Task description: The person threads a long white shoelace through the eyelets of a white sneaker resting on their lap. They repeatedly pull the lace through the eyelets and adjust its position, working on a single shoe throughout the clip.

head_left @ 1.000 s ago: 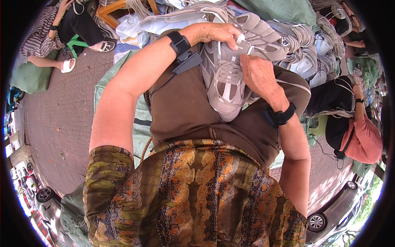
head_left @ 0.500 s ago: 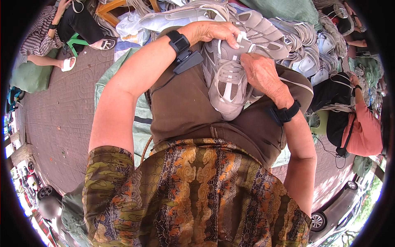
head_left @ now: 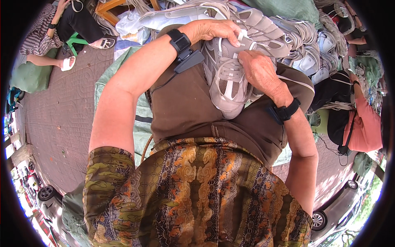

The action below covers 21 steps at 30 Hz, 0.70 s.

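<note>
The left hand gripped the shoe by its tongue, thumb in front; the right hand was narrowed beside the laces, though I couldn't tell what it pinched. The shoe sat mid-lap, toe toward the waist edge. Past the knee edge lay piled shoes; farther left, a green stool.

The near shirt is patterned with orange, gold, olive and black swirls; the trousers are plain brown. The sneaker is greyish beige and off-white. Far left show a dark-and-light checked top and a bright green stool; at right, a salmon-pink top.
</note>
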Available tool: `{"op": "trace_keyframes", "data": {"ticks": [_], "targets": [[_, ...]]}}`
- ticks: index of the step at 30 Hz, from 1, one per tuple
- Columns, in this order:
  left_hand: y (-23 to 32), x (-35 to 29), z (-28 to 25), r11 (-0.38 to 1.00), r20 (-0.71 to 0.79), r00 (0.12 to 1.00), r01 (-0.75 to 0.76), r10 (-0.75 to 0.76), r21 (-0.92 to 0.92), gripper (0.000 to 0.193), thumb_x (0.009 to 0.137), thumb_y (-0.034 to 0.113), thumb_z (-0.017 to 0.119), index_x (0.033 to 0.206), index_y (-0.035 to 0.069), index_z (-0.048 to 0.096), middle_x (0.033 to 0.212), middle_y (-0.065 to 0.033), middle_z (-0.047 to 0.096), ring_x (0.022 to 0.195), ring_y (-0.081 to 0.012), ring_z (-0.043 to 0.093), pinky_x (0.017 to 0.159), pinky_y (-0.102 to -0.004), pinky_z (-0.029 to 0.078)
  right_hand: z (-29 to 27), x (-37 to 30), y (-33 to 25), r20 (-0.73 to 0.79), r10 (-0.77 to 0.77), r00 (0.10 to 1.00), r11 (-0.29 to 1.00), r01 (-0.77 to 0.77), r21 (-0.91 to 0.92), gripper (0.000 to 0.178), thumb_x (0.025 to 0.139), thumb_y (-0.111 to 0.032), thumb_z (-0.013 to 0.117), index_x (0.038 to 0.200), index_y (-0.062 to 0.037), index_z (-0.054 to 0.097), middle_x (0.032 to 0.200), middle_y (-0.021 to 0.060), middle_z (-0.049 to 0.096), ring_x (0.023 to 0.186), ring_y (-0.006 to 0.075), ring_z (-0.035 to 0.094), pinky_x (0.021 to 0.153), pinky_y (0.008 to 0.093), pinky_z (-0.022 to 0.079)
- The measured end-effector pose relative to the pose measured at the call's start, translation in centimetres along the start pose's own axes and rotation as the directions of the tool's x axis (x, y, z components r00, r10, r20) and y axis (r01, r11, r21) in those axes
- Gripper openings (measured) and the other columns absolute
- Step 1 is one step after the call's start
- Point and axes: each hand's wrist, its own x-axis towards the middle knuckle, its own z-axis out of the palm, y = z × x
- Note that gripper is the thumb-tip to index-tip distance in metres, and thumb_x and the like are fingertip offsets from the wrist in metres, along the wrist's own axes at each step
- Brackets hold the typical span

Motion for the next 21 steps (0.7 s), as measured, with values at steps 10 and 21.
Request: {"op": "trace_keyframes", "data": {"ticks": [10, 21], "targets": [[-1.0, 0.4, -0.1, 1.000, -0.081, 0.996, -0.026, 0.025, -0.005, 0.028, 0.072, 0.015, 0.073, 0.096, 0.002, 0.067, 0.083, -0.0042, 0.065, 0.076, -0.0127, 0.059, 0.070, -0.0259, 0.047, 0.1, 0.0, -0.9, -0.132, 0.142, 0.981, 0.983, -0.155, -0.097, 0.011, 0.084, -0.011, 0.059, 0.079, -0.0046, 0.052, 0.069, 0.0133, 0.059, 0.069, 0.0338, 0.060, 0.061, 0.0434, 0.047], [-0.7, 0.2, -0.3, 1.000, -0.052, 0.999, 0.011, -0.012, -0.024, 0.023, 0.071, 0.022, 0.070, 0.087, 0.008, 0.063, 0.085, 0.0017, 0.055, 0.084, -0.0134, 0.047, 0.077, -0.0290, 0.038, 1.7, 0.9, -1.6, -0.127, 0.188, 0.974, 0.974, -0.202, -0.107, 0.005, 0.083, -0.006, 0.055, 0.086, -0.0033, 0.053, 0.075, 0.0169, 0.060, 0.073, 0.0358, 0.061, 0.062, 0.0465, 0.046]]}}
